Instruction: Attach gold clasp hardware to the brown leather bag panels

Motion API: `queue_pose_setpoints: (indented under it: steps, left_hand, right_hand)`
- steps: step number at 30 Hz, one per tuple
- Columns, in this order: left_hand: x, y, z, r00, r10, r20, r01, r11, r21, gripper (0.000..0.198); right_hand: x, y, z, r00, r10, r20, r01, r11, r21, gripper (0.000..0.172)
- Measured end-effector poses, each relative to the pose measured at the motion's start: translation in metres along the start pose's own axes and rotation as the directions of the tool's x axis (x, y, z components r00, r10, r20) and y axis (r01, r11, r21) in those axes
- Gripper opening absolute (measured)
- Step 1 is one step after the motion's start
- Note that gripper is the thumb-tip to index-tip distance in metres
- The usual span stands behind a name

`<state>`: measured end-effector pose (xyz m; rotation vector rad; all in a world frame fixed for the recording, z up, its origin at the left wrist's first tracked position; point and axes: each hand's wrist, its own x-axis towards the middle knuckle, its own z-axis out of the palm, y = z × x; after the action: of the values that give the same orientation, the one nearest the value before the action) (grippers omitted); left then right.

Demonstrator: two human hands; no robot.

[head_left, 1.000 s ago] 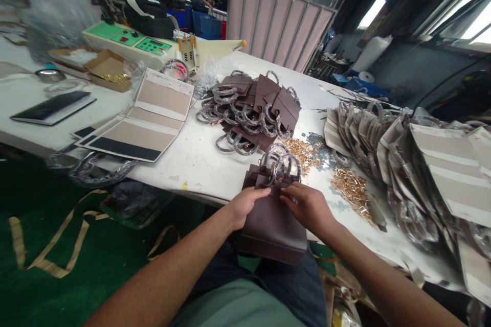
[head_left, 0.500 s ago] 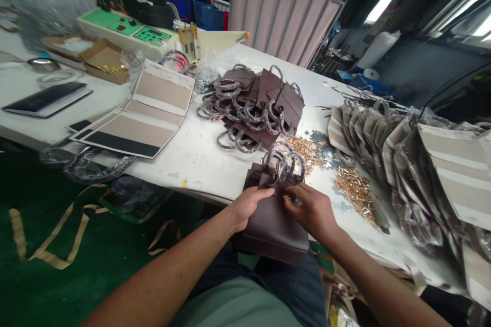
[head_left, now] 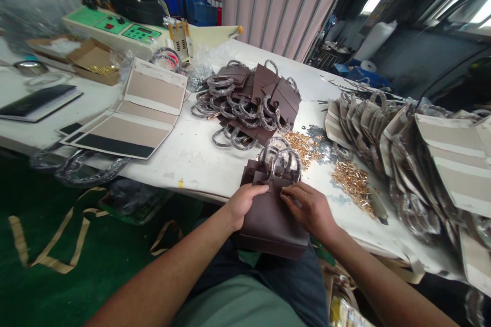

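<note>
A dark brown handbag rests against my lap at the table's front edge. Its two handles stand up, wrapped in clear plastic. My left hand grips the bag's left side, thumb laid across the front near the top. On the front right, my right hand is closed in a pinch against the bag, and whatever sits between those fingertips is too small to make out. Beyond the bag lie small gold metal pieces, with a second pile of gold pieces to the right.
A heap of brown bag parts with wrapped handles lies mid-table. Beige-lined bag panels are stacked at right, and an opened-out panel overhangs the left edge. Farther back are a cardboard box and a green-topped machine.
The view has shifted slightly, so the table things appear a little further left. My right fingers have moved slightly at the bag's front; my left hand keeps its grip.
</note>
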<state>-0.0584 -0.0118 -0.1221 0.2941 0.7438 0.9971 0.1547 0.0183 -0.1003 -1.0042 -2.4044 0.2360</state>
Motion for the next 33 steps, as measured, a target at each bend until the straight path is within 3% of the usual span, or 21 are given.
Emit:
queue_pose_setpoints:
  steps: [14, 25, 33]
  left_hand:
    - [0.004, 0.0, -0.001, 0.999, 0.04, -0.032, -0.039, 0.999, 0.035, 0.042]
    - [0.004, 0.001, 0.002, 0.997, 0.057, -0.05, -0.05, 0.991, 0.126, 0.042]
    - [0.003, 0.002, 0.003, 0.996, 0.074, -0.05, -0.066, 0.985, 0.163, 0.043]
  right_hand:
    - [-0.007, 0.004, 0.008, 0.992, 0.008, -0.123, -0.007, 1.0, 0.008, 0.011]
    - [0.0, 0.001, 0.009, 0.99, 0.102, -0.094, -0.107, 0.994, -0.04, 0.012]
    - [0.011, 0.014, -0.003, 0.999, -0.011, 0.052, 0.009, 0.999, 0.046, 0.018]
